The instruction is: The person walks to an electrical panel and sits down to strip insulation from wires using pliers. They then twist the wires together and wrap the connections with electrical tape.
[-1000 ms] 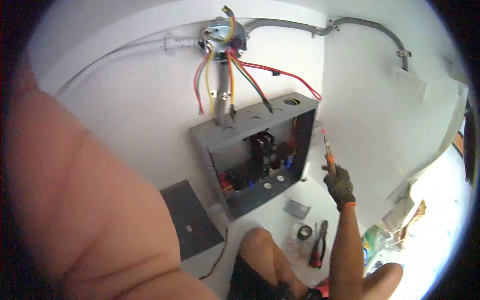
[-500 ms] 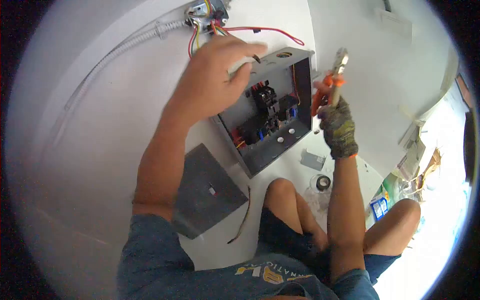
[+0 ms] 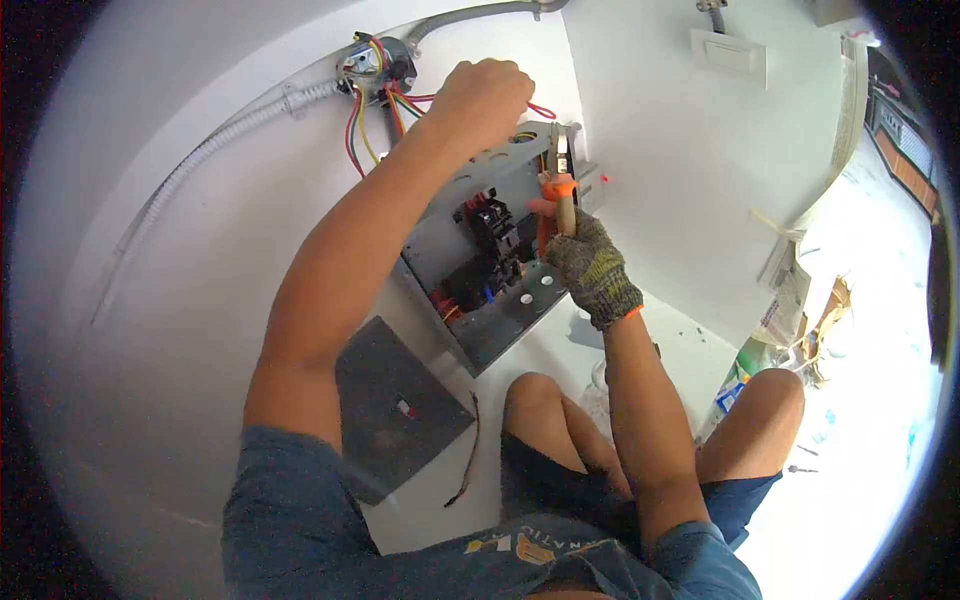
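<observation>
My bare left hand [image 3: 485, 105] is closed above the top edge of a grey electrical panel box [image 3: 430, 335], at a looped red wire [image 3: 541, 111] that comes out past its fingers. My right hand [image 3: 597, 268], in a camouflage-patterned fingerless glove, grips pliers [image 3: 563, 185] with orange-red handles. Their jaws point up beside the red loop, apart from it as far as I can see. Black breakers [image 3: 492, 222] and wiring sit inside the box. Red, yellow and green wires hang from an open metal junction box [image 3: 375, 65] on the wall.
A dark metal cover [image 3: 400, 420] lies at the lower left beside a short piece of wire [image 3: 468, 460]. White corrugated conduit [image 3: 215, 145] runs along the wall. A wall switch [image 3: 728, 56] is at upper right. Torn cardboard [image 3: 825, 320] and litter lie at right.
The view has shifted. My left hand has moved up and right toward the red wire's loop; the whitish black-tipped item at its fingers is now hidden. The pliers have come left, close to that loop.
</observation>
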Tool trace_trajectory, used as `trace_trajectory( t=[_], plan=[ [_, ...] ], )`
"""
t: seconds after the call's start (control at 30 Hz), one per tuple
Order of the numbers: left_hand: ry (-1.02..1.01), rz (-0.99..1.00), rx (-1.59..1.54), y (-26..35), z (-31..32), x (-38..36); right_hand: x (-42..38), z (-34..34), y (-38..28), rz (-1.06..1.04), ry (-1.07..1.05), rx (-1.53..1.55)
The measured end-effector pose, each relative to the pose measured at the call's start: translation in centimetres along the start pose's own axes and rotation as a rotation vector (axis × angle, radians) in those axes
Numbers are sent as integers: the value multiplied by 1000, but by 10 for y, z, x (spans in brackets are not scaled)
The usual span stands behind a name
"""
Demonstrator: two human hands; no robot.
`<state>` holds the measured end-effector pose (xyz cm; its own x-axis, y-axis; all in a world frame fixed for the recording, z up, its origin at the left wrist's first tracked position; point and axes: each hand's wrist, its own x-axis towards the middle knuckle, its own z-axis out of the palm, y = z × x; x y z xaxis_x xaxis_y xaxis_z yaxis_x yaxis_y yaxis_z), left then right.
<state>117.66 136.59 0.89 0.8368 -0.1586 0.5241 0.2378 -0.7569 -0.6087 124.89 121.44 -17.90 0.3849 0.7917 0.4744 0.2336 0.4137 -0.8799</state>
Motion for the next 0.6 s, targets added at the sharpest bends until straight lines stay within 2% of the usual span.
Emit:
trace_trajectory(
  t=[0.03,0.07,0.13,0.23,0.27,0.3,0.33,0.4,0.47,0.53,0.6],
  plan=[
    [-119,-66,-55,-3,3,3,-2,2,-9,1,1,0],
    [-119,-64,-58,-6,0,3,-7,4,-26,42,20,-51],
    [-174,-204,-491,-15,-6,1,-8,5,-35,81,44,-110],
    [-96,-226,-550,-27,-9,1,12,7,-21,74,43,-112],
    [-94,-227,-545,-32,-11,3,20,8,-17,-26,78,-206],
    [-135,-282,-667,-37,-12,6,26,9,-12,-124,112,-299],
    [-179,-337,-791,-42,-13,9,32,11,-12,-124,110,-298],
    [-184,-331,-837,-52,-16,14,45,16,-13,-93,176,-375],
    [-233,-417,-1052,-56,-25,17,54,16,-18,-144,187,-440],
    [-234,-437,-1035,-58,-37,19,56,18,-27,-195,191,-503],
    [-340,-463,-976,-59,-52,21,56,18,-41,-67,216,-426]
  ],
)
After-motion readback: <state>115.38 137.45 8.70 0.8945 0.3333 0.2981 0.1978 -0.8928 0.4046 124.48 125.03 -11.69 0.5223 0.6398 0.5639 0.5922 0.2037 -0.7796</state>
